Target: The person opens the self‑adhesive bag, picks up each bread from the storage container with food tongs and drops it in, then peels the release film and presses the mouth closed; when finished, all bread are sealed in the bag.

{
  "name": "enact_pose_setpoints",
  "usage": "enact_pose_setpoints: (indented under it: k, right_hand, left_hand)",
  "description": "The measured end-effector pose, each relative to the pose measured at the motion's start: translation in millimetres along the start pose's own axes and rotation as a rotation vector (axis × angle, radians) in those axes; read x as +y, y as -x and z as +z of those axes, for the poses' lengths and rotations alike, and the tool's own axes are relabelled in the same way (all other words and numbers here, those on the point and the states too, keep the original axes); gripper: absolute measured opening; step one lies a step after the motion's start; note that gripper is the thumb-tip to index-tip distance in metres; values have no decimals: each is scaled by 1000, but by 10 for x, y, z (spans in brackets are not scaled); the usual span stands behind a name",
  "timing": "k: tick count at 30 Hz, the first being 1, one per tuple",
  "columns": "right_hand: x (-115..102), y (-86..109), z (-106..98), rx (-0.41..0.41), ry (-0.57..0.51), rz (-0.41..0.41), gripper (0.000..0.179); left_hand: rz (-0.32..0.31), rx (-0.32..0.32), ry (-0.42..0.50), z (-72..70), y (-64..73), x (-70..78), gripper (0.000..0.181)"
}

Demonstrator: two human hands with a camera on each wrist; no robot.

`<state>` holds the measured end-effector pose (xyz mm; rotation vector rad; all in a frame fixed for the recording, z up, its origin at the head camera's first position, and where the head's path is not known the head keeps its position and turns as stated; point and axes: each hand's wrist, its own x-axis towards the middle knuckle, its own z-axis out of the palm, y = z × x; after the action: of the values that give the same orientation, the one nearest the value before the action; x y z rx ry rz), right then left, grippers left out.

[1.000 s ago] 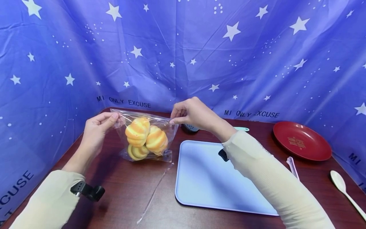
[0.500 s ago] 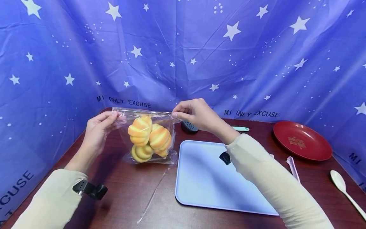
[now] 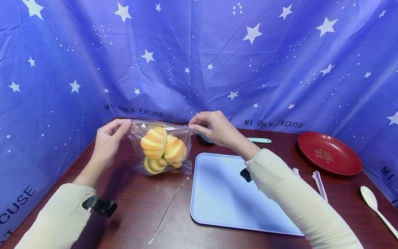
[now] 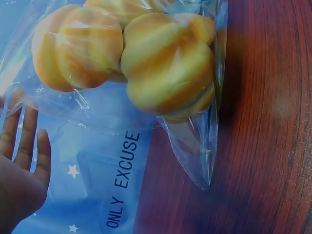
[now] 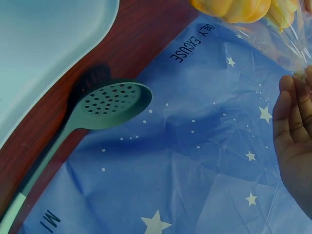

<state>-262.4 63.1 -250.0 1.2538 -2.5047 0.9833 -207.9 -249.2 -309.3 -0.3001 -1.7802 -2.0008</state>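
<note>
A clear plastic bag (image 3: pixel 134 147) holds several yellow-orange bread rolls (image 3: pixel 153 142), which also fill the top of the left wrist view. My left hand (image 3: pixel 107 141) pinches the bag's upper left corner between thumb and fingers. At the upper right corner, my right hand (image 3: pixel 217 128) pinches the plastic with its fingertips. The bag's top edge is stretched between both hands, and its lower edge hangs at or just over the table; I cannot tell if it touches. In the right wrist view the right hand (image 5: pixel 297 131) meets the gathered plastic at the frame's edge.
A pale blue tray (image 3: pixel 224 204) lies right of the bag, with a slotted ladle (image 5: pixel 112 103) behind it. Farther right are a red plate (image 3: pixel 339 152), a pale purple utensil (image 3: pixel 319 185) and a cream spoon (image 3: pixel 370 199). A clear strip (image 3: pixel 169 209) lies in front.
Both hands and the bag have shifted slightly right. The bag rose a little, then dropped back, and the right hand has lowered slightly. Both hands keep their pinch.
</note>
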Motion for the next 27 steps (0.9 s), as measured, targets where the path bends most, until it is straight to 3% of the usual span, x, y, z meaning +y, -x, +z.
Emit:
enact_pose_setpoints:
  k: [4, 8, 18, 27]
  right_hand:
    - [4, 5, 7, 22, -13, 11, 11]
    - [9, 34, -10, 25, -29, 47, 14]
    - [37, 115, -81, -10, 23, 14, 13]
    - [-23, 88, -210, -92, 24, -13, 13]
  left_hand:
    - [-15, 82, -11, 16, -8, 36, 23]
    - [-39, 106, -23, 26, -29, 82, 26]
    - [-68, 76, -41, 97, -32, 50, 25]
    - [-41, 54, -38, 90, -26, 91, 25]
